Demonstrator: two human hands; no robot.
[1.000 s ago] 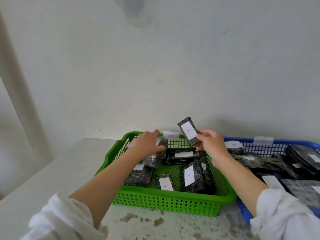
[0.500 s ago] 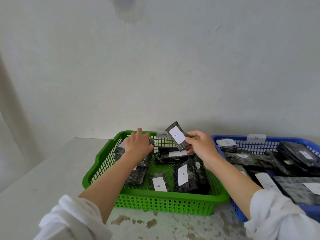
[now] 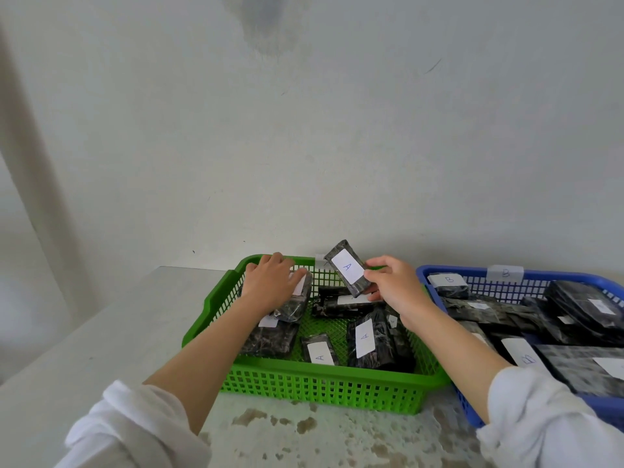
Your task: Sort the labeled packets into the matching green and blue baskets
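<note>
The green basket holds several dark packets with white "A" labels. My right hand grips a dark packet labelled A, held tilted above the back of the green basket. My left hand lies flat on another dark packet at the basket's back left, fingers spread over it. The blue basket stands to the right, touching the green one, with several dark packets labelled B inside.
Both baskets sit on a pale, stained table against a white wall. A white tag marked B is fixed to the blue basket's far rim. The table's left edge runs diagonally at the left.
My left hand has pressed down onto the back-left packet in the green basket. My right hand has lowered the A packet slightly toward the basket.
</note>
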